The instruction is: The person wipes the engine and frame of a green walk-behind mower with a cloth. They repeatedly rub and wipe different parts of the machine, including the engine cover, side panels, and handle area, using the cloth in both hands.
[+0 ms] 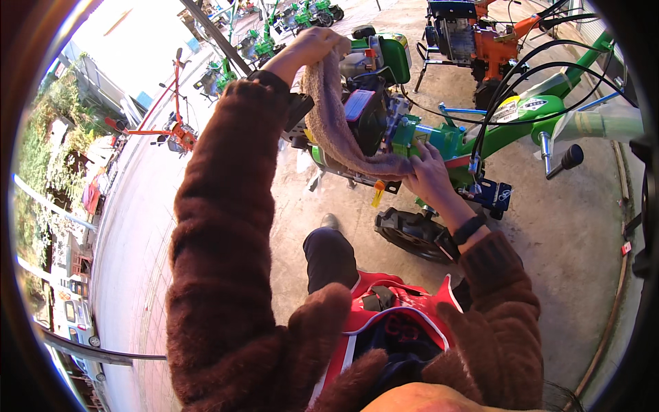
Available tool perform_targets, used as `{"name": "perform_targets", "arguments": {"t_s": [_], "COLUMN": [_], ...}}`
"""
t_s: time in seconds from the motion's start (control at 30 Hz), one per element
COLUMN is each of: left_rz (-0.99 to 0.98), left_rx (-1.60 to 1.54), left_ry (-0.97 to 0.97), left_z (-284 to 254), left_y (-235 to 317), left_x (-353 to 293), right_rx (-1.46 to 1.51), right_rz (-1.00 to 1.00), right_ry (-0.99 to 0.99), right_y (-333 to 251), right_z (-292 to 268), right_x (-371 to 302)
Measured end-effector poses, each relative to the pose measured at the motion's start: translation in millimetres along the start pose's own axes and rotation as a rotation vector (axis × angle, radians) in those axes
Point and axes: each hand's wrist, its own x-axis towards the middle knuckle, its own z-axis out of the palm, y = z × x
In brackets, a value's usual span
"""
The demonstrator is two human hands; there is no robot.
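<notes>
A brown towel (331, 113) hangs in a curve between my two hands, along the near side of a green walk-behind tiller's engine (364, 103). My left hand (317, 47) is closed on its upper end, by the top of the engine. The lower end is held in my right hand (431, 173), whose fingers lie against the green gearbox housing (410, 136). Below that hand is the tiller's black tyre (412, 233). The long green handle column (535, 117) reaches off to the right, with black cables curving over it.
An orange machine (467, 48) stands behind at the upper right. Several green tillers (257, 47) are parked at the far left, near an orange-handled one (180, 134). A black knobbed lever (566, 161) juts from the handle column. My foot (330, 221) is on the concrete floor (549, 226).
</notes>
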Motion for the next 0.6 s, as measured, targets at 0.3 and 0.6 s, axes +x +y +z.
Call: {"name": "perform_targets", "arguments": {"t_s": [0.3,0.6], "left_rz": [-0.078,-0.009], "left_rx": [-0.069,-0.359], "left_ry": [-0.491,-0.528], "left_z": [18,-1], "left_y": [22,45], "left_x": [10,-31], "right_rx": [-0.101,-0.037], "right_rz": [0.104,0.061], "right_ry": [-0.117,-0.123], "right_y": [8,0], "right_z": [29,16], "right_x": [8,1]}}
